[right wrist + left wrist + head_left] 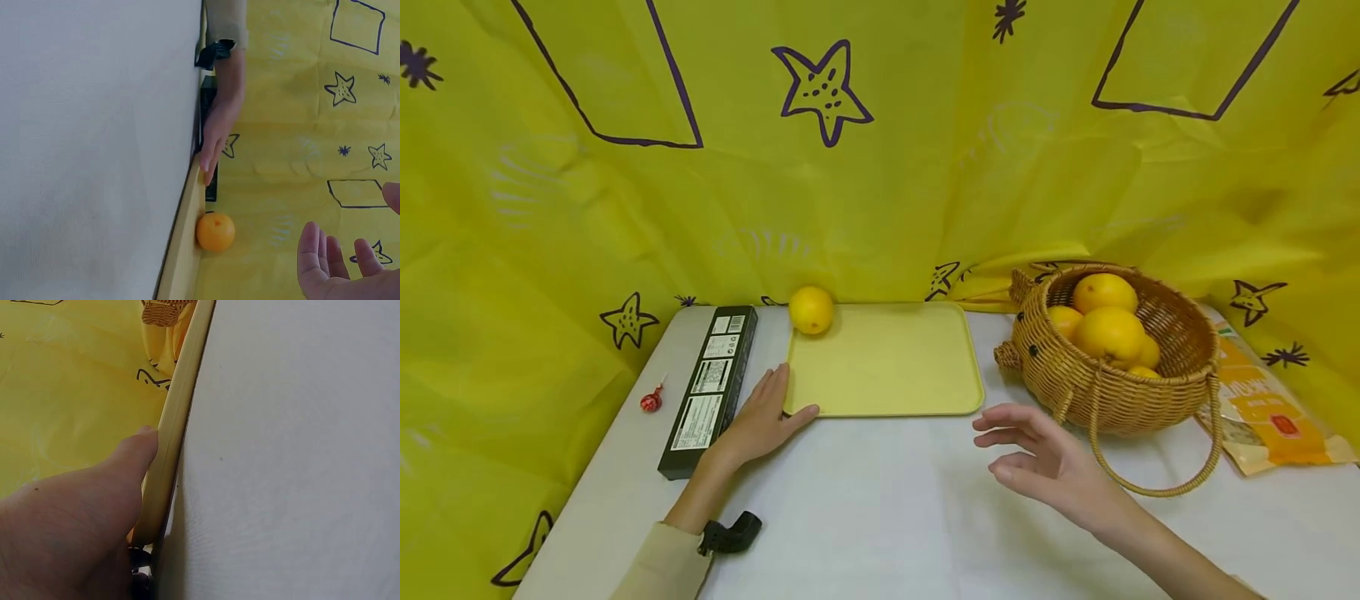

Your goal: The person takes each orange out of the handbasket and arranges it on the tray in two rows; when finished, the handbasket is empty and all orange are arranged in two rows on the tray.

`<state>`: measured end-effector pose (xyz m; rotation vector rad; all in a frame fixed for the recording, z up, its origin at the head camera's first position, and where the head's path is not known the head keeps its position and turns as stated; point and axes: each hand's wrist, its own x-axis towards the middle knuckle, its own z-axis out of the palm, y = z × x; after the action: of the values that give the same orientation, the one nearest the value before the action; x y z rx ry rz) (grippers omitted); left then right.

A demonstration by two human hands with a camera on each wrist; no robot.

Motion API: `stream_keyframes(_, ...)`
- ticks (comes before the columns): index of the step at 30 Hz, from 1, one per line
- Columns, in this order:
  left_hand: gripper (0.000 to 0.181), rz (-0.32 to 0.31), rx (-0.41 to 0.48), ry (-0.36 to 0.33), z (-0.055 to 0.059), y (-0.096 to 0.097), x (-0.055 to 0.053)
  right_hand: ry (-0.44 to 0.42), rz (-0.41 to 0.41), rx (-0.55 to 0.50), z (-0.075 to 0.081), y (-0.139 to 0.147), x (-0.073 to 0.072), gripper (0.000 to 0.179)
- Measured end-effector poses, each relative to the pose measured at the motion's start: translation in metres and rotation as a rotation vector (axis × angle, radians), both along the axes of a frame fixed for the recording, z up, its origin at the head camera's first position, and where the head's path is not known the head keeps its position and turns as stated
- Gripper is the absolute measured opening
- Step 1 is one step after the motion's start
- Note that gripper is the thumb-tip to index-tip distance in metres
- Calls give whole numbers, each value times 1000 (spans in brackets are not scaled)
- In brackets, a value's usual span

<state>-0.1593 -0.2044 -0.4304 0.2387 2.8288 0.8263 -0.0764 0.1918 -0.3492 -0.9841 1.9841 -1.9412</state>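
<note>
A pale yellow tray (pixel 887 362) lies on the white table, with one orange (pixel 811 311) at its back left corner. My left hand (pixel 765 423) rests at the tray's front left corner, fingers straight along the left side and thumb by the front edge. In the left wrist view the thumb touches the tray's rim (pixel 167 456). My right hand (pixel 1041 458) hovers in front of the wicker basket (pixel 1067 387), fingers loosely bent and holding nothing. Several more oranges (pixel 1107 333) sit in this pig-faced basket, whose handle hangs down at the front.
Left of the tray lies a long black box (pixel 709 392) with white labels. A red-wrapped lollipop (pixel 651 401) is near the table's left edge. Beside the basket, an orange and clear packet (pixel 1273 404) lies on the right. A yellow drawn-on cloth (pixel 887 192) hangs behind the table.
</note>
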Motion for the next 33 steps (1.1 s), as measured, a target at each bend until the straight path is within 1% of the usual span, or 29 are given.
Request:
stream_keyframes(2,101,10,-1,5,0,-2,0,-5,-16,15,3,5,-2,48)
stream_keyframes(5,100,18,-10,7,-1,-5,2,-41,-69,53,9,11,-4,45)
stream_keyframes(10,99,22,-4,30,1,-10,6,-67,-121,54,18,23,-16,41)
stream_keyframes(13,98,15,4,47,1,-10,6,-86,-143,67,26,37,-28,39)
stream_keyframes(15,98,7,3,49,0,-8,5,-123,-159,74,33,49,-37,37)
stream_keyframes(20,99,-7,11,37,-2,-2,2,-182,-175,14,51,80,-63,33)
stream_keyframes(21,99,-9,12,34,-2,-1,1,-185,-194,17,54,85,-67,32)
stream_keyframes(23,99,-11,8,32,-1,-1,0,-171,-256,62,59,92,-75,29)
stream_keyframes(26,99,-11,-2,31,0,0,-1,-145,-368,182,61,100,-84,26)
stream_keyframes(28,99,-13,0,25,1,0,0,-129,-397,232,61,104,-90,25)
stream_keyframes(31,99,-10,3,15,2,0,0,-99,-446,350,64,110,-96,26)
stream_keyframes(33,99,-16,4,11,2,1,-1,-79,-466,457,68,115,-100,30)
